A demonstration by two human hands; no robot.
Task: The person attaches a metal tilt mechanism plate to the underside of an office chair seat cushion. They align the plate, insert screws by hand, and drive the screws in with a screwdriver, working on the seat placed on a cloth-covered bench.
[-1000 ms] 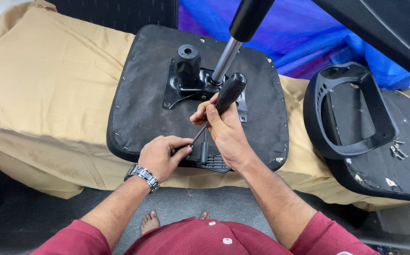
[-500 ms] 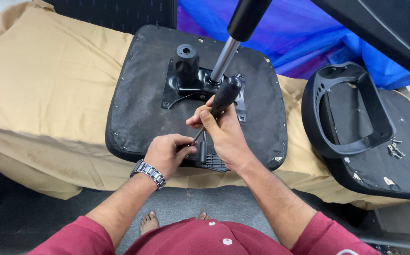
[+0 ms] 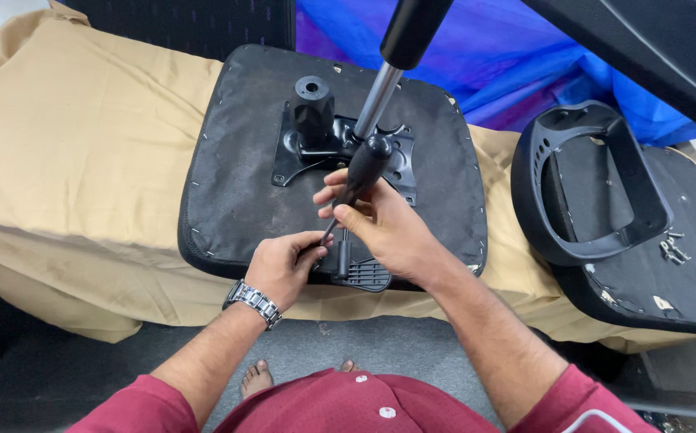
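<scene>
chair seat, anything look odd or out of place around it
Loose screws lie scattered on the second seat at right, beside an armrest lying loose there. On the near seat, staples show along the fabric edge.

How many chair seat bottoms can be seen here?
2: one seat bottom lies upside down on the beige cloth under both hands; a second seat bottom lies at the right edge, partly cropped.

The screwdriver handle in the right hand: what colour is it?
Black. The screwdriver handle, gripped by the right hand, shows best in the head view.
</scene>
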